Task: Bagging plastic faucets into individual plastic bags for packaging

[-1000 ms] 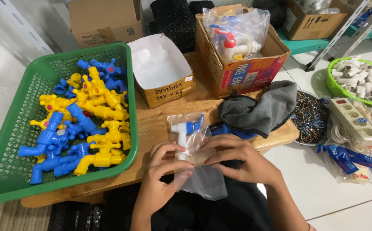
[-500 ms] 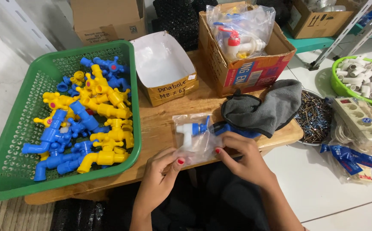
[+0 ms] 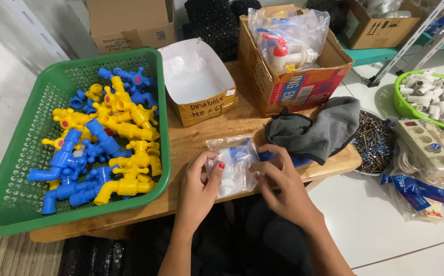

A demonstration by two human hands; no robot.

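Hands bagging a plastic tap at a low wooden bench (image 3: 206,135).

Left hand (image 3: 201,179) and right hand (image 3: 278,176) each pinch a side of the small clear plastic bag (image 3: 232,163), which holds a white-and-blue tap at the bench's front edge, beside the green plastic basket (image 3: 27,153) of blue and yellow taps. The step appears to be packing; closing the bag's mouth likely calls for a steady two-handed pinch.
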